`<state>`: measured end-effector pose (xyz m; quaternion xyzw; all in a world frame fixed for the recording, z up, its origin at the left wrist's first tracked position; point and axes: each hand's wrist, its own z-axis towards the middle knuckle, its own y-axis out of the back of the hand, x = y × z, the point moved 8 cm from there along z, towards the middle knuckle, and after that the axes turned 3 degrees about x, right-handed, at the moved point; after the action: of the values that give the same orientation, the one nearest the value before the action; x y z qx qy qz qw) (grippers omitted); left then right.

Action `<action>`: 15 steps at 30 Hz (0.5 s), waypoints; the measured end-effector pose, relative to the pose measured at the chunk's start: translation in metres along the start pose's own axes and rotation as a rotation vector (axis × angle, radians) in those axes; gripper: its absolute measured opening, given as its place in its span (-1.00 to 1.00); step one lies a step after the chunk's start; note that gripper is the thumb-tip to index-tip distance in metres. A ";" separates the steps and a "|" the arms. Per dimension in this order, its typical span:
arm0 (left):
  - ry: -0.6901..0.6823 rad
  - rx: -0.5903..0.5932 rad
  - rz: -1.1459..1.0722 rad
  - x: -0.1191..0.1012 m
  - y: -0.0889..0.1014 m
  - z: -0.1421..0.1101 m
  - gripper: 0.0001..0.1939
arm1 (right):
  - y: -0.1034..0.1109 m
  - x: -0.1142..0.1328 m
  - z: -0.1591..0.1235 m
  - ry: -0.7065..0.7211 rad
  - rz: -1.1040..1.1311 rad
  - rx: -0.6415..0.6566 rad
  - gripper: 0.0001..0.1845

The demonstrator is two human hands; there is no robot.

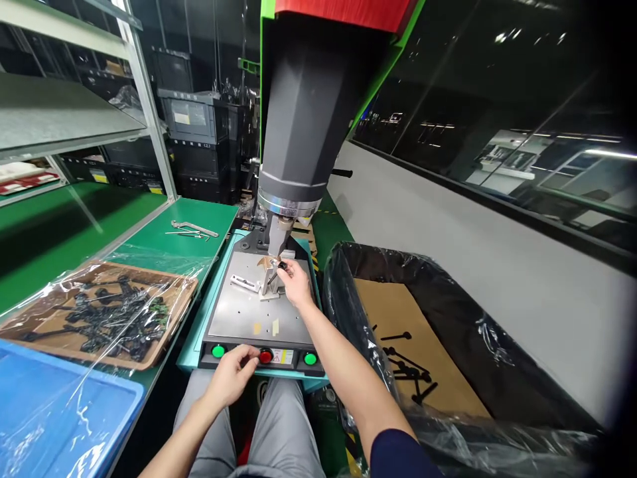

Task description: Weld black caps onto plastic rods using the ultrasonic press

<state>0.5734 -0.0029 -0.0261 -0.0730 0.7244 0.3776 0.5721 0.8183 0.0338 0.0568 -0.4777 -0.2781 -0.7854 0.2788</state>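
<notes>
My right hand (pixel 297 284) pinches a black part with a thin stem and round head (pixel 282 266) at the small metal fixture (pixel 269 287). The machine's metal horn (pixel 278 234) points down just above that fixture. It stands on a grey metal plate (pixel 223 325), beside a silver bracket (pixel 244 284). My left hand (pixel 233 375) rests at the front edge of the machine, thumb and fingers loosely curved and apart, holding nothing. Its fingertips are close beside a red button (pixel 266 356); whether they touch it I cannot tell. Green buttons (pixel 217 350) sit at either side.
On the left bench, a brown tray (pixel 192 285) with many black parts lies under clear plastic, next to a blue tray (pixel 134 392). Wrenches (pixel 194 229) lie behind. At right, a plastic-lined bin (pixel 343 299) holds several black parts on cardboard (pixel 383 299).
</notes>
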 end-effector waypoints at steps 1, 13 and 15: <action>0.008 -0.006 0.001 -0.001 0.002 0.007 -0.69 | -0.003 -0.002 0.003 -0.004 -0.004 0.010 -0.66; 0.006 -0.061 0.024 -0.037 0.053 -0.074 -0.76 | -0.026 0.047 -0.083 -0.248 0.572 0.235 -0.62; 0.074 -0.137 0.009 -0.039 0.076 -0.112 -0.75 | -0.047 0.055 -0.115 -0.364 0.645 0.431 -0.61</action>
<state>0.4589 -0.0334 0.0506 -0.1226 0.7179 0.4260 0.5368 0.6955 -0.0243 0.0538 -0.6018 -0.3171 -0.4847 0.5499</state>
